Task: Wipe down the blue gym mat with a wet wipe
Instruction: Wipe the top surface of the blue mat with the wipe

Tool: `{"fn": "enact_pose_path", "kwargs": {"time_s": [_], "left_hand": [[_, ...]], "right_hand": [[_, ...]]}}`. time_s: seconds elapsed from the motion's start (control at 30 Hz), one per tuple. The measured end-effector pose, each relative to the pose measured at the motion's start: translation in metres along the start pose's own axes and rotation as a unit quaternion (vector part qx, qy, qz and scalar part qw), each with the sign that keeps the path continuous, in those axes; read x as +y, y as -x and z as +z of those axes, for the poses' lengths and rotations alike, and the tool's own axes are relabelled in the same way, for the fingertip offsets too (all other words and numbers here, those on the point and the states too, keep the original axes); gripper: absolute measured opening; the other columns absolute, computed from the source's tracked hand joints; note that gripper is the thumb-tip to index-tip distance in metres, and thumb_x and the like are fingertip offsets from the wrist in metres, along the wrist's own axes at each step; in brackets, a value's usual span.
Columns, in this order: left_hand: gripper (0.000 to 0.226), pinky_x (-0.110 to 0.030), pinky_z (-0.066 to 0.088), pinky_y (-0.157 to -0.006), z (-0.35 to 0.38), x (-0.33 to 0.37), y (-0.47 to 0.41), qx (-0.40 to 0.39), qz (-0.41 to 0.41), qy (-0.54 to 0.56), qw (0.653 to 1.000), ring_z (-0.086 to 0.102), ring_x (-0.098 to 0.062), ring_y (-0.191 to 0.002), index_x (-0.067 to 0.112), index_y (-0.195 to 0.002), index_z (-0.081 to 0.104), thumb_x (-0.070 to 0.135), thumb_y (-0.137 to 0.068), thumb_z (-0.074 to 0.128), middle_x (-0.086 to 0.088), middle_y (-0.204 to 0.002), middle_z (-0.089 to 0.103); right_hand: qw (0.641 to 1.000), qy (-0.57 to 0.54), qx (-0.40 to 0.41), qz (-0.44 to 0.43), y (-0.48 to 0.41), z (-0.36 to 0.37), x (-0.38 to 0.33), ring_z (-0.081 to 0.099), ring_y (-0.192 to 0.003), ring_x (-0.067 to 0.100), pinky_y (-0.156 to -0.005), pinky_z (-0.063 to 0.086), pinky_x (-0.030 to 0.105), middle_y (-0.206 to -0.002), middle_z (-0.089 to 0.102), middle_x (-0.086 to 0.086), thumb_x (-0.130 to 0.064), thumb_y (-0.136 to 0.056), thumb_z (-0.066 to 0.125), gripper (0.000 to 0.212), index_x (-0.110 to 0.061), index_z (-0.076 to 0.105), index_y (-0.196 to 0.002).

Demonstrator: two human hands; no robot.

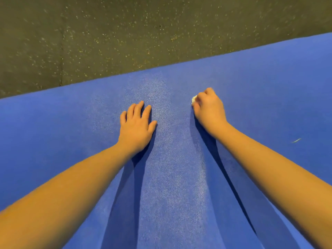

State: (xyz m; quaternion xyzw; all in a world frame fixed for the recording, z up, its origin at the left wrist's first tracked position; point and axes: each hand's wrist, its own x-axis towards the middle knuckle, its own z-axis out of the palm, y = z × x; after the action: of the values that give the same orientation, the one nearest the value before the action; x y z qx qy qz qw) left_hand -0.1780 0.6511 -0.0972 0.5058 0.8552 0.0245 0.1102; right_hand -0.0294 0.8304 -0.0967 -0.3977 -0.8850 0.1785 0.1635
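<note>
The right hand is curled into a fist around a small white wet wipe. Only a crumpled corner of the wipe shows, past the knuckles on the thumb side. Fist and wipe are pressed down on the blue gym mat. The left hand lies flat on the mat, palm down, fingers straight and a little spread, holding nothing. It is well apart from the right hand, off that hand's thumb side.

Between the two hands runs a paler, grainy band of the mat's surface. It starts ahead of the fingertips and comes back toward the person between the forearms. To the outer side of the right forearm, behind the wrist, a thin pale sliver lies on the mat (too small to tell what it is). Both forearms cast dark shadows on the blue behind the hands.

The mat's far edge runs on a slant ahead of both hands, about equally far from each. Beyond it is a dark floor flecked with pale specks, with a seam ahead and to the left of the left hand. Outward from each hand the blue surface runs on to the picture's border.
</note>
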Motion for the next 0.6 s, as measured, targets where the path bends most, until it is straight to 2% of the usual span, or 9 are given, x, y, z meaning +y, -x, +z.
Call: {"fn": "enact_pose_path", "kwargs": {"time_s": [0.07, 0.17, 0.23, 0.33, 0.37, 0.47, 0.5, 0.53, 0.6], "left_hand": [[0.062, -0.052, 0.010, -0.116, 0.015, 0.009, 0.002, 0.028, -0.036, 0.001, 0.999, 0.017, -0.032, -0.145, 0.012, -0.149, 0.033, 0.046, -0.097, 0.022, -0.011, -0.157, 0.024], [0.063, -0.055, 0.015, -0.115, 0.024, 0.012, 0.006, 0.072, -0.047, 0.016, 0.996, 0.025, -0.034, -0.143, 0.011, -0.145, 0.040, 0.045, -0.095, 0.022, -0.012, -0.154, 0.033], [0.062, -0.055, 0.017, -0.115, 0.023, 0.012, 0.005, 0.080, -0.048, 0.018, 0.995, 0.027, -0.034, -0.142, 0.010, -0.143, 0.043, 0.044, -0.095, 0.024, -0.012, -0.152, 0.035], [0.060, -0.055, 0.019, -0.115, 0.025, 0.013, 0.006, 0.083, -0.050, 0.022, 0.995, 0.028, -0.033, -0.142, 0.011, -0.142, 0.044, 0.043, -0.095, 0.026, -0.012, -0.152, 0.037], [0.059, -0.055, 0.020, -0.114, 0.026, 0.013, 0.006, 0.084, -0.052, 0.021, 0.995, 0.028, -0.033, -0.142, 0.011, -0.142, 0.044, 0.043, -0.095, 0.026, -0.011, -0.152, 0.037], [0.059, -0.054, 0.020, -0.114, 0.028, 0.013, 0.005, 0.087, -0.057, 0.017, 0.994, 0.030, -0.032, -0.141, 0.011, -0.141, 0.046, 0.042, -0.095, 0.028, -0.011, -0.151, 0.039], [0.059, -0.054, 0.020, -0.113, 0.027, 0.013, 0.005, 0.089, -0.057, 0.017, 0.994, 0.031, -0.032, -0.141, 0.011, -0.141, 0.046, 0.042, -0.094, 0.028, -0.011, -0.150, 0.039], [0.058, -0.054, 0.021, -0.113, 0.028, 0.013, 0.004, 0.091, -0.057, 0.016, 0.994, 0.031, -0.032, -0.141, 0.011, -0.141, 0.047, 0.042, -0.094, 0.029, -0.011, -0.150, 0.040], [0.058, -0.054, 0.021, -0.114, 0.029, 0.012, 0.004, 0.098, -0.058, 0.017, 0.993, 0.031, -0.032, -0.141, 0.012, -0.141, 0.047, 0.042, -0.094, 0.029, -0.010, -0.150, 0.040]], "right_hand": [[0.993, -0.024, -0.052, -0.107, 0.009, 0.003, -0.013, 0.052, -0.064, 0.037, -0.053, 0.042, 0.037, -0.081, 0.052, 0.022, -0.009, -0.087, 0.056, 0.020, 0.004, 0.057, -0.071], [0.954, -0.005, -0.156, -0.255, 0.016, -0.004, -0.013, 0.052, -0.065, 0.032, -0.047, 0.042, 0.033, -0.079, 0.056, 0.015, -0.016, -0.085, 0.063, 0.019, -0.001, 0.058, -0.073], [0.972, 0.048, -0.092, -0.212, -0.008, -0.003, -0.007, 0.053, -0.070, 0.034, -0.047, 0.045, 0.037, -0.078, 0.056, 0.013, -0.019, -0.086, 0.065, 0.021, -0.003, 0.060, -0.073], [0.999, 0.033, -0.001, -0.007, -0.037, 0.010, -0.009, 0.053, -0.082, 0.040, -0.061, 0.043, 0.044, -0.090, 0.058, 0.021, -0.012, -0.088, 0.058, 0.015, 0.002, 0.063, -0.091], [1.000, 0.009, 0.001, -0.012, -0.037, 0.017, -0.019, 0.053, -0.080, 0.041, -0.060, 0.041, 0.042, -0.089, 0.057, 0.023, -0.008, -0.087, 0.058, 0.014, 0.003, 0.063, -0.094], [0.972, -0.009, -0.068, -0.227, -0.026, 0.031, -0.036, 0.050, -0.064, 0.035, -0.048, 0.038, 0.036, -0.076, 0.053, 0.019, -0.003, -0.081, 0.059, 0.005, 0.000, 0.063, -0.081], [0.959, 0.004, -0.089, -0.268, -0.030, 0.029, -0.032, 0.049, -0.063, 0.034, -0.047, 0.036, 0.034, -0.076, 0.052, 0.018, -0.003, -0.080, 0.059, 0.004, -0.001, 0.062, -0.079], [0.962, 0.018, -0.092, -0.258, -0.041, 0.028, -0.026, 0.049, -0.066, 0.034, -0.047, 0.036, 0.034, -0.078, 0.052, 0.018, -0.001, -0.080, 0.058, 0.004, -0.001, 0.062, -0.079], [0.992, 0.047, -0.028, -0.117, -0.069, 0.026, -0.018, 0.049, -0.075, 0.035, -0.052, 0.034, 0.035, -0.089, 0.051, 0.020, 0.002, -0.082, 0.052, 0.007, 0.004, 0.059, -0.081]]}}
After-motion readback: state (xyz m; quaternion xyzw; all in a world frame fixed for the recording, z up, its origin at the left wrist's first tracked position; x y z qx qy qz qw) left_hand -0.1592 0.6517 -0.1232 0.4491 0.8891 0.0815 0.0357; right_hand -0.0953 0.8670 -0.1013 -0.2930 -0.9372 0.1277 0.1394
